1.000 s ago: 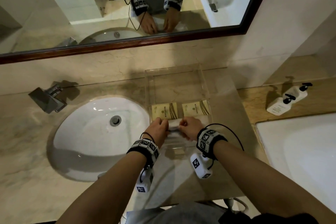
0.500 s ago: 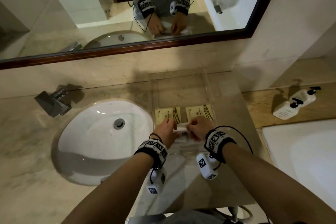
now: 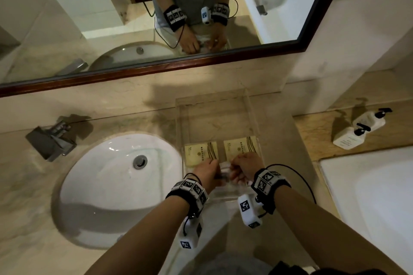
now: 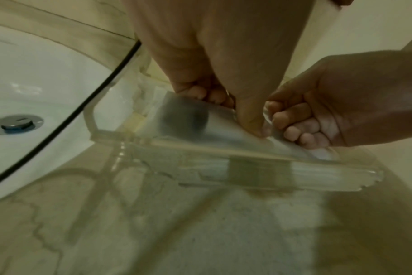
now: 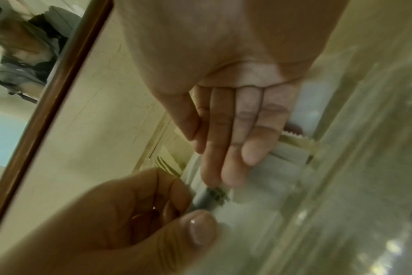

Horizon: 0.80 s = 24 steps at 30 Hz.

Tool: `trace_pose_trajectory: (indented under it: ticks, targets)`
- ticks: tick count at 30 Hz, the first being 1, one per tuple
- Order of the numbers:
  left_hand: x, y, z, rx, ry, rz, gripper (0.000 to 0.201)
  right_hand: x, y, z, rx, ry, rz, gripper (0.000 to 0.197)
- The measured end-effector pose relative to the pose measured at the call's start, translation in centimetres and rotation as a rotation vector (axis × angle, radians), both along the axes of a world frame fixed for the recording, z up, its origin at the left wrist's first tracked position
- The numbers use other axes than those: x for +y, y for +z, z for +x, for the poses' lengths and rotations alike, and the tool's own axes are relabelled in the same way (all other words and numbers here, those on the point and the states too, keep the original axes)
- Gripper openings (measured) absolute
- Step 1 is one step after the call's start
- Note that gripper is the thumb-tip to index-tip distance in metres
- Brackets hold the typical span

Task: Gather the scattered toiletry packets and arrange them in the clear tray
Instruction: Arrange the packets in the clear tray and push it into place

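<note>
A clear tray (image 3: 252, 116) stands on the marble counter, right of the sink. Two beige packets (image 3: 201, 152) (image 3: 240, 146) lie side by side in its middle. Over the tray's near end, both hands hold one translucent packet (image 3: 224, 168) between them. My left hand (image 3: 209, 172) pinches its left part with the thumb. My right hand (image 3: 245, 165) grips the right part. In the left wrist view the left hand (image 4: 223, 100) and right hand (image 4: 318, 115) curl onto the packet (image 4: 200, 126) just above the tray's near wall (image 4: 247, 173). The right wrist view shows the right hand (image 5: 235, 148) lying along the packet (image 5: 270, 167).
A white sink basin (image 3: 111, 185) with a chrome faucet (image 3: 51, 140) lies to the left of the tray. Two white pump bottles (image 3: 357, 129) stand on a ledge at the right, above a bathtub (image 3: 380, 207). A framed mirror (image 3: 156, 18) covers the back wall.
Both hands stay at the tray's near end on the same translucent packet. Only the head view shifts a little; the two beige packets have not moved.
</note>
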<state>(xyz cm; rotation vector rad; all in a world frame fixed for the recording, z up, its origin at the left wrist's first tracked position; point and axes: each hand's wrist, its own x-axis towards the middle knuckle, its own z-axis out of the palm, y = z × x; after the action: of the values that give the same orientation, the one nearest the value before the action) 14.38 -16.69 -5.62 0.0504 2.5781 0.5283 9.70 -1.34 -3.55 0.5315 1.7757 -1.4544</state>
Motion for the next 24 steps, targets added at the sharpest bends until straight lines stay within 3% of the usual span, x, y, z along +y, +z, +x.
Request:
trace_pose_trajectory:
  ticks: [2, 4, 6, 8, 10, 13, 15, 24]
  targets:
    - [-0.3, 0.4, -0.1, 0.067, -0.036, -0.009, 0.035, 0.2, 0.0, -0.5, 0.128, 0.145, 0.109, 0.022]
    - [-0.7, 0.8, -0.8, 0.307, -0.103, -0.075, 0.027, 0.2, 0.1, -1.3, 0.422, 0.395, 0.360, 0.024]
    - [-0.8, 0.9, -1.4, 0.431, -0.160, -0.177, 0.025, 0.1, 0.3, -1.8, 0.720, 0.623, 0.642, 0.026]
    - [-0.8, 0.6, -1.8, 0.408, -0.185, -0.222, 0.039, 0.0, 0.5, -2.1, 0.945, 0.696, 0.722, 0.023]
    - [-1.1, 0.2, -1.5, 0.291, -0.169, -0.244, 0.053, -0.1, -0.4, -2.0, 1.055, 0.792, 0.684, 0.026]
    - [-1.8, -0.2, -0.5, 0.165, -0.132, -0.233, 0.074, 0.4, -2.1, -1.2, 0.940, 0.962, 0.691, 0.043]
    - [-1.9, -0.6, 0.0, 0.111, -0.122, -0.222, 0.077, 0.9, -2.7, -0.8, 0.853, 1.044, 0.720, 0.051]
    - [-2.1, -1.7, 0.3, -0.033, -0.164, -0.241, 0.084, 2.1, -3.6, -0.2, 0.837, 1.220, 0.770, 0.071]
